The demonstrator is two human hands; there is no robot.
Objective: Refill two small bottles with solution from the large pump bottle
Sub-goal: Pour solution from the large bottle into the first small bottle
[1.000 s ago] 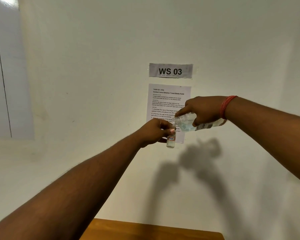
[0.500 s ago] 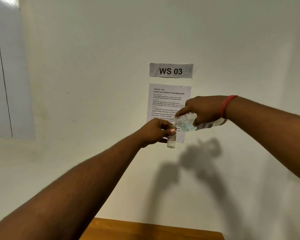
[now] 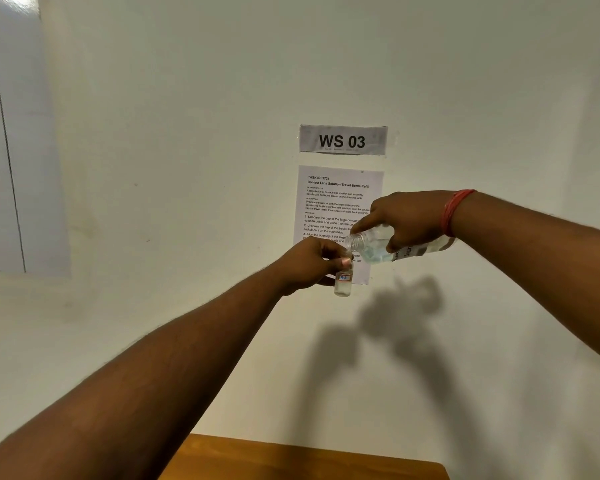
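Note:
My left hand (image 3: 310, 263) grips a small clear bottle (image 3: 343, 284) upright by its neck, held up in front of the wall; a little liquid shows in its bottom and it carries a small label. My right hand (image 3: 407, 220), with a red band at the wrist, holds the large clear bottle (image 3: 378, 245) tipped on its side, cap off. Its open mouth points left and sits just above the small bottle's top. Clear liquid lies in the large bottle's lower side. My fingers hide the small bottle's opening. No second small bottle is in view.
A white wall fills the view, with a "WS 03" sign (image 3: 342, 140) and a printed task sheet (image 3: 336, 202) behind my hands. The far edge of a wooden table (image 3: 302, 459) shows at the bottom. A pale panel (image 3: 11, 140) hangs at the left.

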